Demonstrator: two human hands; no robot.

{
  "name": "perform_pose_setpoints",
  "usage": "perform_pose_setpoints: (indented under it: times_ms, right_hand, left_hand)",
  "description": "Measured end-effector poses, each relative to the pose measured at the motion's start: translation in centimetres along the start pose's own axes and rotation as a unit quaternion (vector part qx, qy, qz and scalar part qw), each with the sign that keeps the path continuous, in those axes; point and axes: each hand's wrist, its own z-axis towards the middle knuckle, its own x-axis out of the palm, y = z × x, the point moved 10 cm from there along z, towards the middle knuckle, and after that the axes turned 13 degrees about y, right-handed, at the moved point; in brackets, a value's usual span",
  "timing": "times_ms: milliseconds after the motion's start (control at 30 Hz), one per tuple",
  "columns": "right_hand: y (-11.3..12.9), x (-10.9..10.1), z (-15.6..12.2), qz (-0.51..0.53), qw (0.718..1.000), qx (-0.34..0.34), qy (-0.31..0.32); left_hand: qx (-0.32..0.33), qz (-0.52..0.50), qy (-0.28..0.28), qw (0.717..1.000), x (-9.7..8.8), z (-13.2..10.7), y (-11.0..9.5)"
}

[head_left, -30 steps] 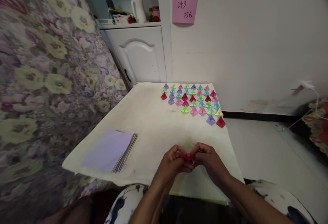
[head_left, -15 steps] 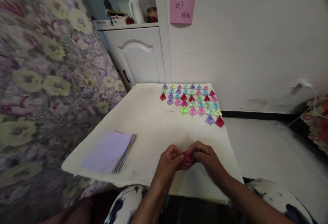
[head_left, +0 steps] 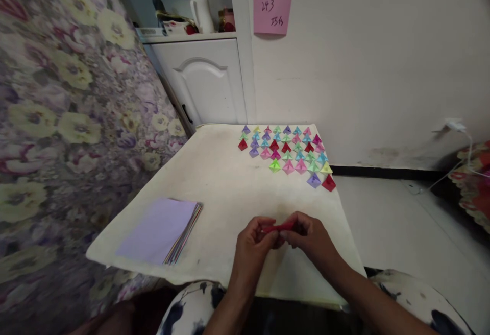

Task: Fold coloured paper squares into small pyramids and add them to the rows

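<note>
Between my two hands, just above the near part of the table, is a small red piece of folded paper (head_left: 278, 227). My left hand (head_left: 257, 238) pinches its left end between thumb and fingers. The right end is gripped by my right hand (head_left: 304, 233), thumb toward me. Fingers cover much of the paper, so its exact fold cannot be made out. Beyond my hands, rows of small folded paper pieces (head_left: 288, 166) in pink, green, blue, purple, red and yellow lie at the table's far right. A stack of coloured paper sheets (head_left: 156, 230), purple on top, rests at the left.
The cream-covered table (head_left: 214, 182) meets a white cabinet (head_left: 206, 79) and a wall at its far side. A pink note (head_left: 273, 6) is stuck on the wall. A floral curtain (head_left: 76, 120) hangs along the left. My knees are below the near edge.
The red paper has been turned and now shows as a longer, narrow strip between my fingers. My hands have shifted slightly, and the view has tilted a little.
</note>
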Motion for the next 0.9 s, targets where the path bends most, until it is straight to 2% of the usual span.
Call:
perform_pose_setpoints:
  times_ms: [167,267,400,533,633,900]
  right_hand:
    - [1.7,-0.4,-0.7,-0.023,0.998,-0.046,-0.031]
    - [2.2,-0.9,-1.2,-0.095,0.991,-0.055,-0.072]
    - [3.3,-0.7,-1.5,-0.205,0.969,-0.11,-0.082]
    - [4.9,0.1,-2.1,-0.3,0.932,-0.182,-0.086]
    - [5.2,0.4,-2.3,-0.337,0.918,-0.187,-0.093]
    - [4.6,0.4,-2.0,-0.374,0.907,-0.167,-0.098]
  left_hand:
    - [-0.008,0.011,0.027,1.0,0.6,0.0,-0.1]
    - [0.01,0.056,0.019,0.998,0.8,-0.3,-0.7]
    - [0.028,0.102,0.001,0.994,0.9,-0.6,-1.1]
    - [0.033,0.114,-0.006,0.993,1.0,-0.7,-0.9]
    - [0.029,0.146,-0.018,0.989,1.0,-0.7,-0.9]
    - [0.022,0.207,-0.034,0.978,0.8,-0.7,-1.0]
